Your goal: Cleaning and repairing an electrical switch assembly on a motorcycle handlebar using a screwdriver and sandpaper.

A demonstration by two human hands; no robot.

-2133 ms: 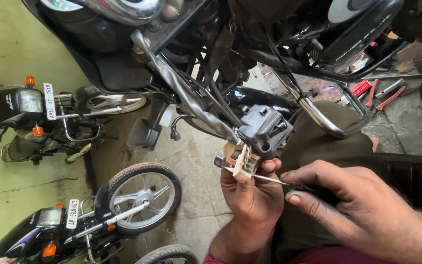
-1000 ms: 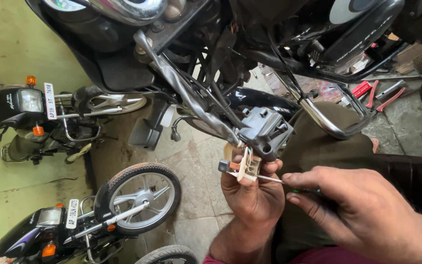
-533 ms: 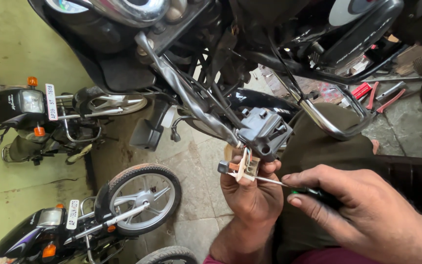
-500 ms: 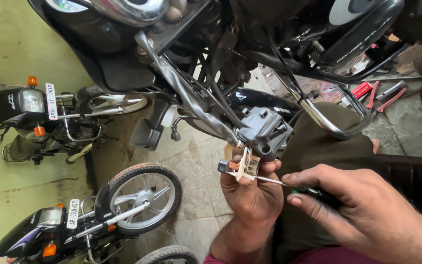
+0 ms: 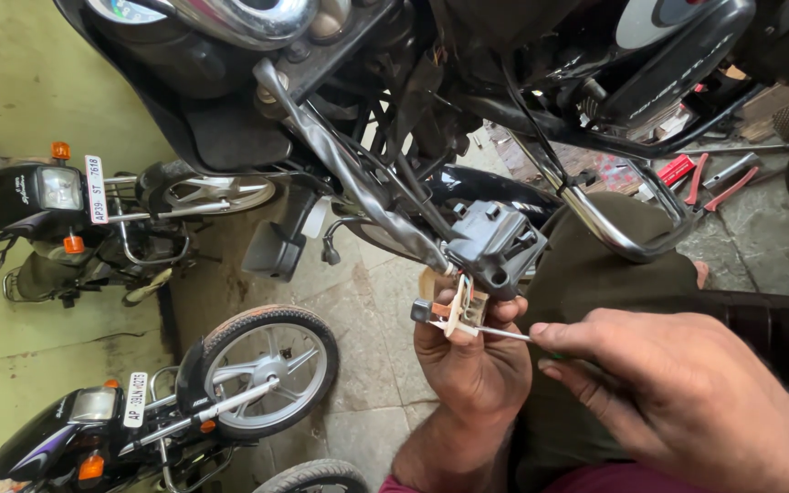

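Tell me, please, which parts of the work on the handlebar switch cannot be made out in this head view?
- Screwdriver: its handle is hidden inside the right hand; only the thin shaft shows.
- Small cream switch part: too small and partly covered by the left hand fingers to tell the tip's contact point.
- Grey switch housing: its inside faces away.
- Right forearm: cut off by the frame edge.
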